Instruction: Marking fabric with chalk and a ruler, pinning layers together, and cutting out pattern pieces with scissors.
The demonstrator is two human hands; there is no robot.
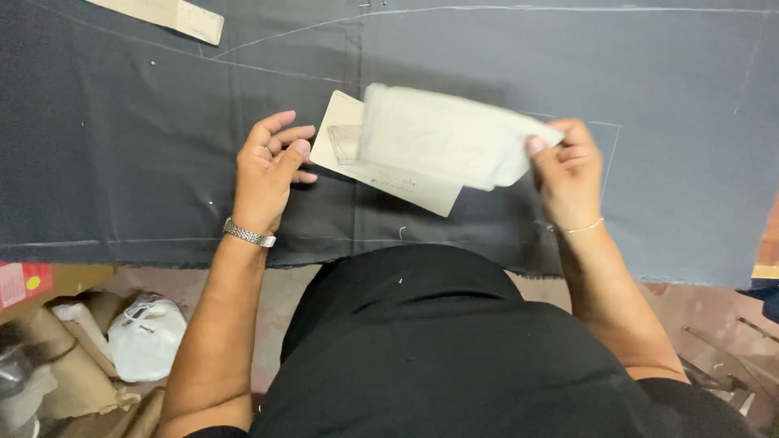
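Note:
My right hand point(568, 170) grips the right end of a stack of pale paper pattern pieces point(442, 138), held a little above a dark grey cloth point(122, 146) spread over the table. The lowest beige card piece point(406, 188) sticks out below and to the left of the stack. My left hand point(268, 170) rests on the cloth just left of that card, fingers curled and close to its edge, holding nothing. A metal watch is on my left wrist and a thin bracelet on my right.
White chalk lines point(268, 69) run across the cloth. A wooden ruler point(174, 16) lies at the top left. Below the table's left edge are a red box point(20, 284), brown paper rolls point(73, 373) and a white bag point(146, 337).

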